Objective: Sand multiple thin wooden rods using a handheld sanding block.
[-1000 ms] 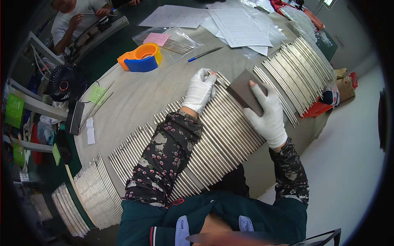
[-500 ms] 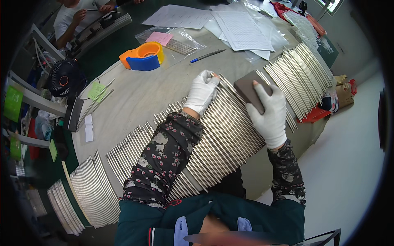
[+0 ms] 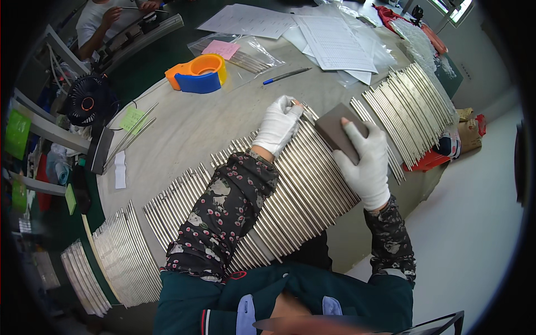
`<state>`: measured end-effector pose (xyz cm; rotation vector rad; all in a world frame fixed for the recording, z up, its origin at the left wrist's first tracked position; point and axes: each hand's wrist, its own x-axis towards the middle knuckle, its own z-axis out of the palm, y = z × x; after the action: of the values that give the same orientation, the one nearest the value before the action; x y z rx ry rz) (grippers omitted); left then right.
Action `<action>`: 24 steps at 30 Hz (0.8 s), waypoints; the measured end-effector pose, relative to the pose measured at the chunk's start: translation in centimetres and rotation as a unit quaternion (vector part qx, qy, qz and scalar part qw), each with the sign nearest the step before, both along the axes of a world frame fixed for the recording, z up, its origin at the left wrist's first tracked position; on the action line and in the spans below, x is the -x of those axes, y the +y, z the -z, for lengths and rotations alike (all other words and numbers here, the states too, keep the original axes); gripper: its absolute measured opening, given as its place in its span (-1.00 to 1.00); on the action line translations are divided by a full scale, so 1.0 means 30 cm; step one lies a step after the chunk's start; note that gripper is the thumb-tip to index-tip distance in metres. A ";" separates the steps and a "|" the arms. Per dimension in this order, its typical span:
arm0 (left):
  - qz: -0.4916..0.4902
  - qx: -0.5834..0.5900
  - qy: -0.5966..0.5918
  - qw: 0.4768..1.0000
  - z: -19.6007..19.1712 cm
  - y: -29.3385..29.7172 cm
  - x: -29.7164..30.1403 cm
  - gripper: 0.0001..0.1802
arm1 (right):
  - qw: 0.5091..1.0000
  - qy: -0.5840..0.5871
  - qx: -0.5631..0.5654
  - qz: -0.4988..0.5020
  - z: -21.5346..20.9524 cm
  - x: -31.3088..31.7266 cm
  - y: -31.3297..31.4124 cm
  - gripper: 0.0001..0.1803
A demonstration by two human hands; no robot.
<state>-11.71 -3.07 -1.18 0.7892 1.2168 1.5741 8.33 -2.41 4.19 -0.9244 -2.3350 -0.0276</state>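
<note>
A long row of thin metal rods lies side by side across the table. My left hand, in a white glove, rests on the far ends of the rods and pinches one rod tip. My right hand, also gloved, presses a dark grey sanding block flat onto the rods at the right end of the row. Both forearms wear dark flowered sleeves.
More rod batches lie at the right and the lower left. An orange and blue tape dispenser, a blue pen, papers and plastic bags sit further back. A small fan stands left. Another person works at top left.
My right hand with the block has slid slightly along the rods toward me. The left hand stays on the rod ends.
</note>
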 end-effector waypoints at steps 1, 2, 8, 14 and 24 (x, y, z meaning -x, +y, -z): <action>-0.004 0.013 0.018 1.000 -0.004 -0.002 0.006 -0.84 | 1.000 -0.019 0.006 -0.025 0.005 0.014 -0.015 -0.40; -0.009 0.026 0.037 0.999 -0.005 -0.008 0.010 -0.84 | 0.998 -0.037 0.013 -0.050 0.011 0.020 -0.025 -0.40; -0.004 0.004 0.023 1.000 0.004 -0.003 0.005 -0.84 | 0.999 0.007 -0.003 -0.040 -0.019 0.036 -0.004 -0.41; -0.005 -0.004 0.006 1.000 -0.009 0.005 0.006 -0.85 | 0.996 -0.019 -0.029 0.087 -0.015 0.037 0.077 -0.39; -0.044 0.037 0.048 0.997 -0.023 -0.008 -0.002 -0.87 | 0.993 -0.016 0.023 -0.111 -0.013 0.067 0.036 -0.39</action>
<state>-11.64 -3.31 -0.48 0.7798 1.3878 1.5683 6.32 -1.32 4.59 -0.6860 -2.4649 0.1029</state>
